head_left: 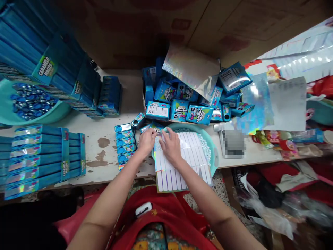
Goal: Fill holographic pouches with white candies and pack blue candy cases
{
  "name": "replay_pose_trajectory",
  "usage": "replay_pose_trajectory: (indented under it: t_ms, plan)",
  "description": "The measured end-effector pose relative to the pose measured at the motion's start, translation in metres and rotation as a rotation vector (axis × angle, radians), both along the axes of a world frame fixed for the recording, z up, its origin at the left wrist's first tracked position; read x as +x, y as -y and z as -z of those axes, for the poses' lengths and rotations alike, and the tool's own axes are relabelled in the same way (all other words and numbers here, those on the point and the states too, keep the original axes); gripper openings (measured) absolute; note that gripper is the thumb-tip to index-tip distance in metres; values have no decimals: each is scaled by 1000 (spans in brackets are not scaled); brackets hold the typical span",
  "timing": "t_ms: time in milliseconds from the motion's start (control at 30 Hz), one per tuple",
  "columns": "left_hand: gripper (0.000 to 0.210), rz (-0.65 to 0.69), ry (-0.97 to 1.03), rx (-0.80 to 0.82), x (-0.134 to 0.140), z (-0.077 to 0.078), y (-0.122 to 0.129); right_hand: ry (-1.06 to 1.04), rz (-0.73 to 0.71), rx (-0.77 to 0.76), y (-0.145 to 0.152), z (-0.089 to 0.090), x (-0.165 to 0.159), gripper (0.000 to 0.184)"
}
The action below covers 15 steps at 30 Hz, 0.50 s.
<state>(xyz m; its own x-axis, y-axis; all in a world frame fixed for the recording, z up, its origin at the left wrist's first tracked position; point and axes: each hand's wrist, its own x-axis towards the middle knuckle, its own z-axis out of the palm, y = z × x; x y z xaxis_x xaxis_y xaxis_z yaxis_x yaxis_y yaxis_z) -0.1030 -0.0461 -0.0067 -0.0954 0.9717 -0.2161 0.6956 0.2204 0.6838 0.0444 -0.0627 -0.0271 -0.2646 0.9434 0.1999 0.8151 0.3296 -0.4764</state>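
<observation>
Both forearms are bare, with no sleeves, watch or rings showing on the left hand [147, 140] or the right hand [170, 146]. A red garment [166, 215] covers the lap, over patterned teal and orange cloth.

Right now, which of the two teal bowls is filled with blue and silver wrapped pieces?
The teal bowl at the far left, beside the stacked blue cartons. The other teal bowl, under the tray of white strips that both hands rest on, holds small white pieces instead.

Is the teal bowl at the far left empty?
No, the teal bowl at the far left holds a heap of shiny blue wrapped pieces.
</observation>
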Motion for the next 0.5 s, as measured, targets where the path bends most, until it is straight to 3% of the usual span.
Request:
replay_pose_trajectory:
  t_ms: [133,300,400,500]
  plan:
    - [17,-60,53,-3,0,-1,1,102,-92,17,10,2,2,37]
    - [16,-93,28,-23,5,3,0,17,-183,37,25,-9,15,19]
    - [16,-70,30,-21,4,5,0,-132,-150,-2,27,-34,19,10]
    - [18,-67,57,60,-4,-4,5,-298,-35,-71,28,-72,18,10]
